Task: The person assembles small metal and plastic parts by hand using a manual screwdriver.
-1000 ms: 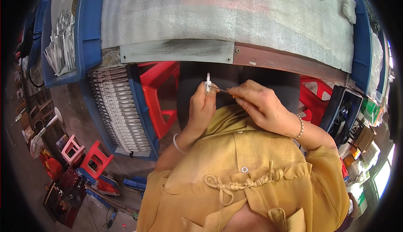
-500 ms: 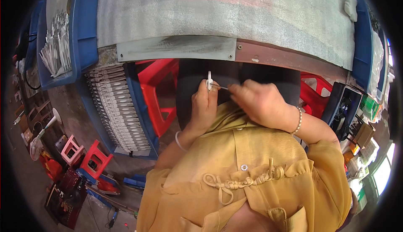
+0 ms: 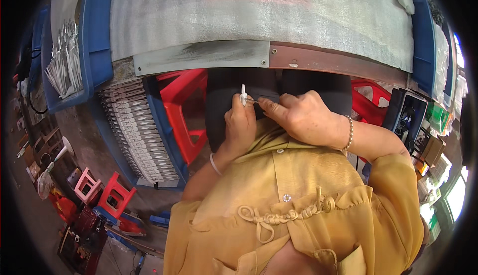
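Pinching a small white plastic piece (image 3: pixel 243 96) over the lap (image 3: pixel 221 88), the left hand (image 3: pixel 240 126) faces the right hand (image 3: pixel 304 119) (clamped on a thin rod (image 3: pixel 254 101)), near a blue crate (image 3: pixel 169 130) of rowed parts (image 3: pixel 137 130) and blue bin (image 3: pixel 97 51) of white strips (image 3: pixel 64 63)

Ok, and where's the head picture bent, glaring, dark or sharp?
Head view, top: the bench's front edge looks bent; head view, right rim: the window glares; head view, corners: black; head view, middle: left hand and right hand look fairly sharp.
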### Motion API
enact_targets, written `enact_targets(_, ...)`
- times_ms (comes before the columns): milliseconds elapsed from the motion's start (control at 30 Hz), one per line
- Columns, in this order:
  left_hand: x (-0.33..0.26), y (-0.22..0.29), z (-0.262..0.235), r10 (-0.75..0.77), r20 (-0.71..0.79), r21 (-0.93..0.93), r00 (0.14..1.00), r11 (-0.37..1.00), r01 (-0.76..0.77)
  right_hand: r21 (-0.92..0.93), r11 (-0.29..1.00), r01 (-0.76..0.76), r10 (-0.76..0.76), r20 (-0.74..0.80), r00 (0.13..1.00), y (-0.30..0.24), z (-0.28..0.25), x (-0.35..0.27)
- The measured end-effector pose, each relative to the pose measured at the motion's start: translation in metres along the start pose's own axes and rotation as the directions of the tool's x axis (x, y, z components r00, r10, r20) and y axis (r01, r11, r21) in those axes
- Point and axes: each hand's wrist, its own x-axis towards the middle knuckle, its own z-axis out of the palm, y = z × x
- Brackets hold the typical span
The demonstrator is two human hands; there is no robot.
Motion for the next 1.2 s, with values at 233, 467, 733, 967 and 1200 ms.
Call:
enact_targets(233,0.006,0.001,-0.002,0.034,0.001,0.122,0.999,0.992,-0.034,0.684,0.711,-0.164,0.309,-0.094,0.947,0.011,0.026,0.004)
enact_targets(467,0.005,-0.007,0.001,0.202,-0.079,0.052,0.976,0.979,-0.198,0.759,0.608,-0.233,0.334,0.022,0.942,0.005,0.01,0.002)
enact_targets(733,-0.001,0.014,-0.017,-0.265,0.242,-0.552,0.933,0.753,0.357,0.458,0.889,-0.013,0.126,-0.216,0.968,-0.005,0.004,-0.02)
enact_targets(967,-0.001,0.014,-0.017,-0.296,0.272,-0.606,0.915,0.687,0.402,0.467,0.884,-0.007,0.132,-0.235,0.963,-0.003,0.011,-0.017)
enact_targets(1200,-0.001,0.003,-0.011,-0.28,0.214,-0.535,0.936,0.768,0.352,0.871,0.424,-0.248,0.415,0.056,0.908,0.003,0.011,-0.014)
